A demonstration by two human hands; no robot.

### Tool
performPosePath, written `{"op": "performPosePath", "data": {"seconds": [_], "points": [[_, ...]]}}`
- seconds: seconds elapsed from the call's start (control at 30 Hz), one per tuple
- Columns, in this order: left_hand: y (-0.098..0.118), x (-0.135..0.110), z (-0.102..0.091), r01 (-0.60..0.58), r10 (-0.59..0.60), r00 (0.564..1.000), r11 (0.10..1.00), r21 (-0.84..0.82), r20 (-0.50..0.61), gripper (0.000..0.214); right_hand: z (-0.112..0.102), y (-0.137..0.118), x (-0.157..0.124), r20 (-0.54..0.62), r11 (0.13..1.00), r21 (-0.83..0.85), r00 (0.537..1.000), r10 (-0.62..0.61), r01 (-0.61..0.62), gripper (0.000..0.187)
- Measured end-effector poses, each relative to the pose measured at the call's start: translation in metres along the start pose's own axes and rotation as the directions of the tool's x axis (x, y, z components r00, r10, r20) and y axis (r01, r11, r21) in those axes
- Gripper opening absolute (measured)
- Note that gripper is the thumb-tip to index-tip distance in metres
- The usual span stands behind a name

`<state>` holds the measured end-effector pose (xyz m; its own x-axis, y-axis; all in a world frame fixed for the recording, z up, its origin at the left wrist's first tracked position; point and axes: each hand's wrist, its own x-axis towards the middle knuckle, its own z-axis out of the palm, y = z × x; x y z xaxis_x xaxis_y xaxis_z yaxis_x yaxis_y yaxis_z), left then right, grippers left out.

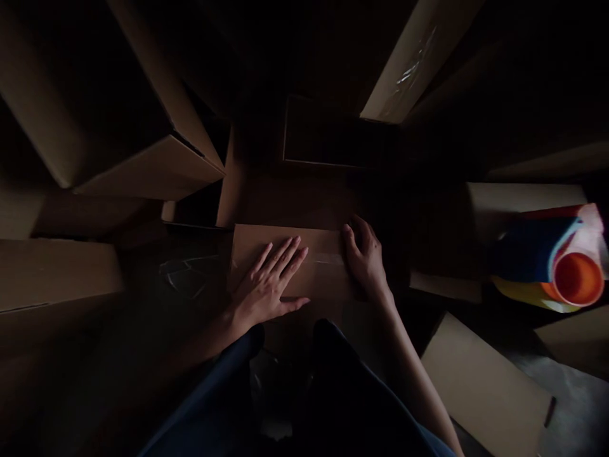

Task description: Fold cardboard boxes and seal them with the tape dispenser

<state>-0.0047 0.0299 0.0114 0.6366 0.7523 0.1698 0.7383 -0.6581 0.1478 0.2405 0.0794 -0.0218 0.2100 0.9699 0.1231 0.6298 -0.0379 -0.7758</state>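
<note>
A closed cardboard box (321,244) lies in front of my knees, with a strip of clear tape running along its top. My left hand (273,285) rests flat on the left part of that top, fingers stretched and spread, thumb pointing right. At the box's right end is my right hand (366,257), its fingers curled around the far right corner. Part of those fingers is lost in shadow, as is the box's right side.
Dim light hides much of the surroundings. Open cardboard cartons (157,168) crowd the left and far side. A taped carton (404,70) leans in from above. To the right are a colourful bundle with an orange round opening (578,279) and a tilted carton (490,381). Crumpled clear plastic (188,276) lies left.
</note>
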Motion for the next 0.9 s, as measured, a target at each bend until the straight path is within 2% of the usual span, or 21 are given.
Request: {"op": "performPosePath", "data": {"seconds": [0.17,0.43,0.53,0.6,0.67,0.77,0.9], "points": [[-0.001,0.000,0.000,-0.023,0.022,1.000,1.000,0.013,0.018,0.084,-0.002,-0.001,-0.001,-0.016,1.000,0.004,1.000,-0.016,0.016,0.058],[-0.001,0.000,0.000,-0.009,0.010,1.000,1.000,-0.012,0.010,0.082,-0.003,-0.004,-0.002,-0.001,0.999,-0.024,0.999,-0.039,0.039,0.055],[-0.001,0.000,-0.001,-0.012,0.012,1.000,1.000,-0.024,0.000,0.081,-0.007,-0.012,-0.005,-0.004,0.982,-0.104,0.987,-0.158,0.157,0.058],[-0.001,0.001,-0.001,-0.015,0.014,1.000,0.999,-0.039,-0.008,0.079,-0.010,-0.020,-0.007,0.059,0.942,-0.192,0.961,-0.270,0.277,0.061],[-0.001,0.001,-0.001,-0.012,0.012,1.000,0.998,-0.054,-0.013,0.077,-0.012,-0.026,-0.009,0.170,0.895,-0.261,0.929,-0.327,0.363,0.065],[0.000,0.000,-0.001,-0.007,0.006,1.000,0.998,-0.057,-0.012,0.076,-0.014,-0.029,-0.009,0.305,0.858,-0.311,0.898,-0.316,0.408,0.068],[0.000,0.000,0.000,-0.017,0.017,1.000,1.000,-0.021,-0.022,0.083,-0.014,-0.028,-0.007,0.371,0.845,-0.334,0.882,-0.290,0.418,0.075]]}}
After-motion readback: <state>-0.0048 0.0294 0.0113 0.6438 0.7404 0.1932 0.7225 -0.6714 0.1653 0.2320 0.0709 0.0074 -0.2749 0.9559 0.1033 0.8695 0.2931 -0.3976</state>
